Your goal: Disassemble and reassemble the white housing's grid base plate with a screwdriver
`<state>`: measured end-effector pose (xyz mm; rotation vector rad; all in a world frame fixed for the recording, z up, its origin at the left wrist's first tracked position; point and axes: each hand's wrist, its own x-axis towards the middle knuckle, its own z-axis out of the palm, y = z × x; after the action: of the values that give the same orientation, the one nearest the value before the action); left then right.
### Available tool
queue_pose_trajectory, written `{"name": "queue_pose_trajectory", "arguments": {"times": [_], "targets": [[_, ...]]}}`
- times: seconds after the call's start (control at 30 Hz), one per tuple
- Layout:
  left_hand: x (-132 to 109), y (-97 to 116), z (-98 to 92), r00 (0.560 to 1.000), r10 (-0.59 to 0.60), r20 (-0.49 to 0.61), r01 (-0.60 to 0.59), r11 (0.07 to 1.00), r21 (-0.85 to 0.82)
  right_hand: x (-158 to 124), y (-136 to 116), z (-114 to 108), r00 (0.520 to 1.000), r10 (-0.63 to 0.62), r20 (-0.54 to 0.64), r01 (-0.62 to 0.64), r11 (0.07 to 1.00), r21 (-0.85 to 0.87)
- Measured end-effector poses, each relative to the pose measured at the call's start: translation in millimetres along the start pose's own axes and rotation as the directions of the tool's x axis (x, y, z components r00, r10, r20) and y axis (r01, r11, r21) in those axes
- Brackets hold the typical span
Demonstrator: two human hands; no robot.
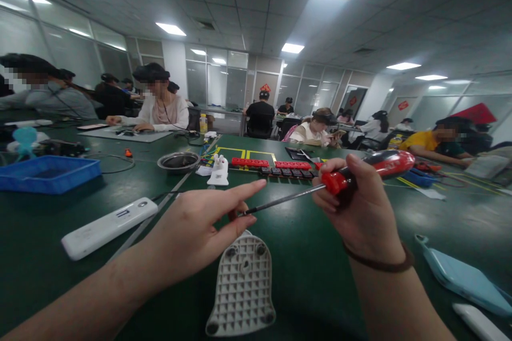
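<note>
My right hand [358, 202] is closed around the red and black handle of a screwdriver [294, 199], its shaft pointing left and slightly down. At the shaft's tip are the thumb and curled fingers of my left hand [200, 224], pinched together, while its index finger stretches out above the shaft. Whatever small thing sits between those fingertips is too hidden to name. Just below lies a white plastic base [244, 287], bell-shaped, with a grid of ribs, a keyhole slot and dark round spots at its corners. Behind my left hand stands a small white plastic part [218, 170].
A white power bank [110, 228] and a blue tray [50, 175] are at left. Farther back are a metal bowl [178, 161] and red block strips [250, 162]. At right lie a light-blue case [464, 274] and a white object [478, 322]. Several people sit around.
</note>
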<state>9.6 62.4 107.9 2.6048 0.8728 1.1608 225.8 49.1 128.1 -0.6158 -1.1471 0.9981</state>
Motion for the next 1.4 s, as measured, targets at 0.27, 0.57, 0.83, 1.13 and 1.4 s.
{"name": "queue_pose_trajectory", "arguments": {"times": [0.27, 0.57, 0.83, 1.13, 1.4], "targets": [[-4, 4, 0.7, 0.993, -0.103, -0.059, 0.091, 0.979, -0.182, 9, 4, -8, 0.998, 0.000, -0.056, 0.003, 0.999, 0.050], [16, -42, 6.3, 0.802, -0.597, 0.004, 0.509, 0.681, -0.526, 12, -5, -18, 0.984, -0.066, -0.165, 0.079, 0.994, 0.077], [-48, -61, 57.2, 0.298, -0.448, 0.843, 0.953, 0.193, -0.234, 19, -1, -26, 0.986, -0.023, -0.163, 0.055, 0.979, 0.196], [-53, -28, 86.8, 0.271, -0.382, 0.884, 0.937, -0.105, -0.333, 14, -3, -27, 0.992, -0.004, -0.124, 0.035, 0.967, 0.252], [-45, -2, 96.8, 0.451, -0.215, 0.866, 0.615, -0.628, -0.476, 7, -27, -42, 0.967, -0.092, -0.238, 0.153, 0.955, 0.253]]}}
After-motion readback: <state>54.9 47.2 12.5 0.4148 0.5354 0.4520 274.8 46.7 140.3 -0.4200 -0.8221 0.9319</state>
